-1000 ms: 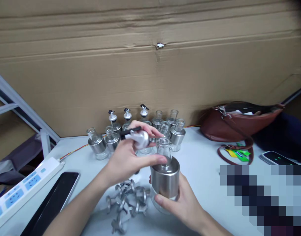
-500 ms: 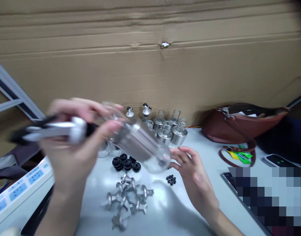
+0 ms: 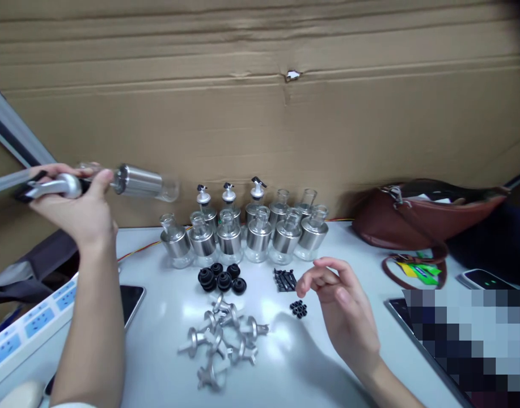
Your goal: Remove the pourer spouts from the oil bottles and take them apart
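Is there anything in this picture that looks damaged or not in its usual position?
The cardboard has a small ragged hole above the standing bottles; white shows through, so it looks torn. The bottle in the left hand is tipped nearly sideways, unlike those on the table. I see no spill.
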Demonstrator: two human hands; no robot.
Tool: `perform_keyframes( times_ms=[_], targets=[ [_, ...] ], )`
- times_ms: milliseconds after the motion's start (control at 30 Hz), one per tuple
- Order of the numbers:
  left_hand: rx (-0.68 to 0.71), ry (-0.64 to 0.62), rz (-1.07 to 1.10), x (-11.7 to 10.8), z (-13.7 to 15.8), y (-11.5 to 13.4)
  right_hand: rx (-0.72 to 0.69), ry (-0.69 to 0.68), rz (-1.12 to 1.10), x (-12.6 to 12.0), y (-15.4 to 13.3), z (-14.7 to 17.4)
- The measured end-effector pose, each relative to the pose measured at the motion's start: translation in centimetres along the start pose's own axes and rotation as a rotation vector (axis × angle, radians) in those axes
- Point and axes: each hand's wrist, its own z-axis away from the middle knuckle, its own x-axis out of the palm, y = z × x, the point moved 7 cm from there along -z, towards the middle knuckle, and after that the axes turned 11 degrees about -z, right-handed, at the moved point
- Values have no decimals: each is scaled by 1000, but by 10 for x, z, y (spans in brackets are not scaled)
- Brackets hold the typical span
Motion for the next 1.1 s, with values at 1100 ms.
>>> perform_keyframes(
  times_ms=[1100],
  targets=[
    [-185,-583,-242,57,27,-84,220,-133,79,7,22,3]
  ],
)
